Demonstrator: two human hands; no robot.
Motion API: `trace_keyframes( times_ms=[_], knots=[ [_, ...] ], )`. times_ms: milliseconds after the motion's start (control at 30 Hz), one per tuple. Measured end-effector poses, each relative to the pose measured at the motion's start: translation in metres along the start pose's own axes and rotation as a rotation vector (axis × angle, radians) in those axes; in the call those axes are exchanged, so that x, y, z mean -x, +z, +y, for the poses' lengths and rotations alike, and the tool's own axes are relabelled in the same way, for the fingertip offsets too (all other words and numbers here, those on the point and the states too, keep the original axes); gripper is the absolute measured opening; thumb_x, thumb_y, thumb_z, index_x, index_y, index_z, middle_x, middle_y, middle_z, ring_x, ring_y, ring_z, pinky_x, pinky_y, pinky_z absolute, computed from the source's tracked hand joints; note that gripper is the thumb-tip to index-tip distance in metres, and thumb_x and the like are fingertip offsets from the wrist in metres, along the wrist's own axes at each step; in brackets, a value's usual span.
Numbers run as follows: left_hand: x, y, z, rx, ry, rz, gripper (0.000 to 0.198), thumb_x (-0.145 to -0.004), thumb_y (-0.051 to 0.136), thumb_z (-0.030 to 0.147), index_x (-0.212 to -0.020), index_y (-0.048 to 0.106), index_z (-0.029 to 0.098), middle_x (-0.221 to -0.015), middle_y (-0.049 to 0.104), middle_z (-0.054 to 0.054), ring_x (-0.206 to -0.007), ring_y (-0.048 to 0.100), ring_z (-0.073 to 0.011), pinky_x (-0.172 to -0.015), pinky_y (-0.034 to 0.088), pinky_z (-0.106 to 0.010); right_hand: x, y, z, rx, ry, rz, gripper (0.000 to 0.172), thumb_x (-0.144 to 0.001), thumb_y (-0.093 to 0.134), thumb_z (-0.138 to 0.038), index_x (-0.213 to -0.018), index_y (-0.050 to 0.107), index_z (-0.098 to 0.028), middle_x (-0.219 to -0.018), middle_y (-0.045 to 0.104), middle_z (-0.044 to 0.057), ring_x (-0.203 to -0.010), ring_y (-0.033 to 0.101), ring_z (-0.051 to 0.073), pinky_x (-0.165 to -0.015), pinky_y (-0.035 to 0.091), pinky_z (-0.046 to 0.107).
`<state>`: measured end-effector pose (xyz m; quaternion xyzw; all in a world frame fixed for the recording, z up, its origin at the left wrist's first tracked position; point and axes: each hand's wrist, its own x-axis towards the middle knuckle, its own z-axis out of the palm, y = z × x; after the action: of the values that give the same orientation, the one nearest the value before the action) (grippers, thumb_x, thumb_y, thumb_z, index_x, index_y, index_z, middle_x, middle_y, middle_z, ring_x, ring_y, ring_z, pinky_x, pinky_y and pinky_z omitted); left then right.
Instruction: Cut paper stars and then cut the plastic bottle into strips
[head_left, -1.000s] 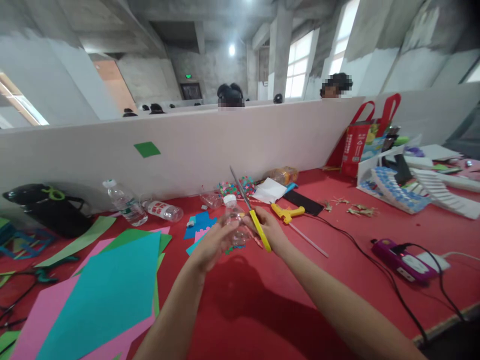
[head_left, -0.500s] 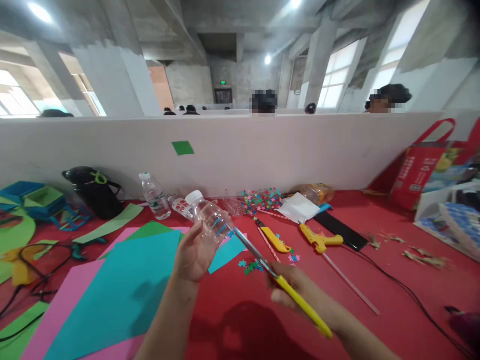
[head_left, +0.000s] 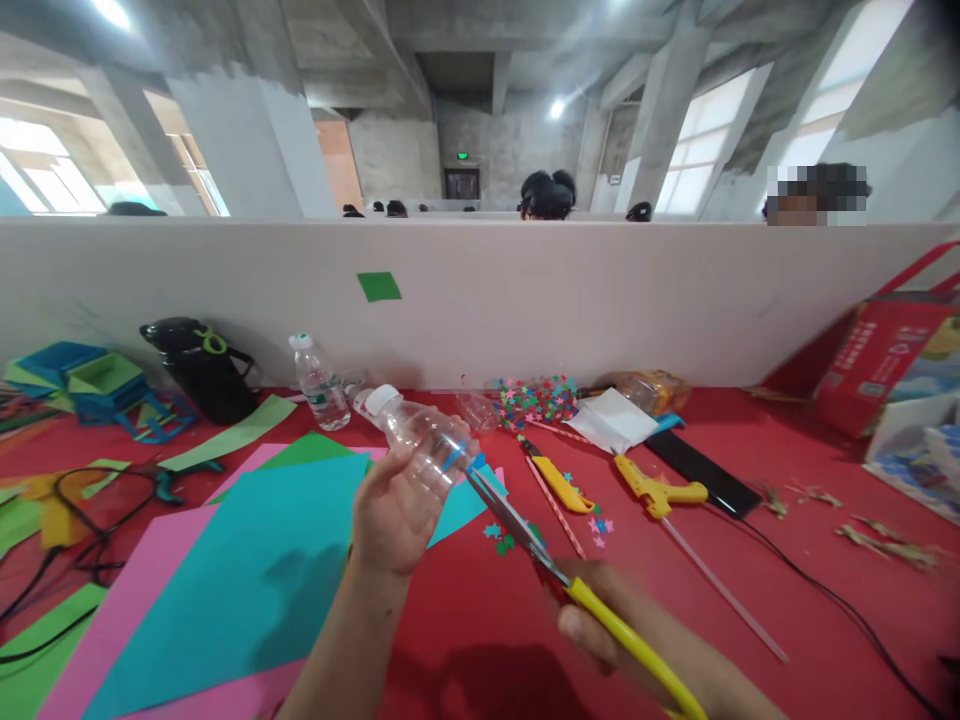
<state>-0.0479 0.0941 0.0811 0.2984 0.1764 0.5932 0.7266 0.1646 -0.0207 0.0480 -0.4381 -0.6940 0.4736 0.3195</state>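
My left hand [head_left: 390, 515] is closed around a clear plastic bottle [head_left: 429, 440] with a white cap, tilted so the cap points up and left. Yellow-handled scissors [head_left: 517, 525] are gripped in my right hand [head_left: 600, 610], most of whose fingers sit behind the handles. Their blade tips, slightly apart, are at the bottle's lower right end; whether they bite into the plastic I cannot tell. Beneath the bottle lies a blue paper piece [head_left: 459, 508]. Small coloured stars [head_left: 504, 542] are scattered by the blades, near a yellow utility knife [head_left: 561, 484].
Large teal paper [head_left: 225, 590] covers pink sheets at left. A yellow glue gun [head_left: 660, 490] with a clear stick lies right. Along the white partition [head_left: 480, 300] stand a black flask [head_left: 199, 370] and a water bottle [head_left: 321, 385]. A dark cable [head_left: 817, 590] crosses the right side.
The view has turned slightly left. The scissors' blades show a wider gap than before, and my right hand sits a little lower and farther right. My left hand keeps its hold on the bottle.
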Motion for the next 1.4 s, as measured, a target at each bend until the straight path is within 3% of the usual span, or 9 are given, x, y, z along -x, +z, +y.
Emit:
trace_keyframes(
  times_ms=[200, 533, 867, 1100, 1400],
  knots=[
    [0.008, 0.017, -0.012, -0.055, -0.014, 0.024, 0.052, -0.072, 0.061, 0.024, -0.123, 0.058, 0.021, -0.11, 0.072, -0.009, -0.115, 0.063, -0.0294, -0.099, 0.049, -0.045, 0.001, 0.006, 0.007, -0.065, -0.015, -0.004, 0.055, -0.089, 0.04, -0.075, -0.075, 0.043, -0.021, -0.061, 0.042, -0.004, -0.054, 0.034, 0.011, -0.048, 0.023, 0.024],
    [0.013, 0.027, -0.016, -0.091, -0.022, 0.018, 0.051, -0.069, 0.064, 0.027, -0.12, 0.059, 0.021, -0.1, 0.072, -0.007, -0.111, 0.064, -0.0313, -0.1, 0.047, -0.048, 0.003, 0.014, 0.008, -0.132, -0.023, 0.046, 0.054, -0.087, 0.047, -0.073, -0.076, 0.043, -0.02, -0.062, 0.041, -0.005, -0.054, 0.032, 0.01, -0.048, 0.023, 0.024],
    [0.014, 0.024, -0.014, -0.094, 0.0, 0.02, 0.051, -0.066, 0.064, 0.023, -0.117, 0.061, 0.02, -0.106, 0.072, -0.009, -0.117, 0.061, -0.0332, -0.101, 0.047, -0.049, 0.001, 0.016, 0.007, -0.187, 0.061, 0.022, 0.064, -0.076, 0.052, -0.082, -0.071, 0.048, -0.019, -0.056, 0.041, -0.004, -0.05, 0.033, 0.01, -0.044, 0.022, 0.023],
    [0.013, 0.024, -0.013, -0.095, -0.002, 0.011, 0.053, -0.066, 0.064, 0.023, -0.118, 0.06, 0.021, -0.105, 0.072, -0.009, -0.115, 0.062, -0.0336, -0.099, 0.048, -0.049, 0.003, 0.026, 0.0, -0.178, 0.099, 0.07, 0.058, -0.084, 0.049, -0.077, -0.068, 0.037, -0.022, -0.061, 0.032, -0.007, -0.055, 0.025, 0.01, -0.045, 0.022, 0.022],
    [0.014, 0.025, -0.009, -0.113, 0.019, -0.022, 0.056, -0.064, 0.067, 0.025, -0.12, 0.059, 0.02, -0.102, 0.072, -0.009, -0.114, 0.062, -0.0341, -0.096, 0.05, -0.048, 0.003, 0.035, 0.002, -0.125, 0.16, 0.052, 0.063, -0.082, 0.038, -0.084, -0.068, 0.038, -0.022, -0.053, 0.035, -0.007, -0.045, 0.031, 0.008, -0.039, 0.02, 0.021]
  ],
)
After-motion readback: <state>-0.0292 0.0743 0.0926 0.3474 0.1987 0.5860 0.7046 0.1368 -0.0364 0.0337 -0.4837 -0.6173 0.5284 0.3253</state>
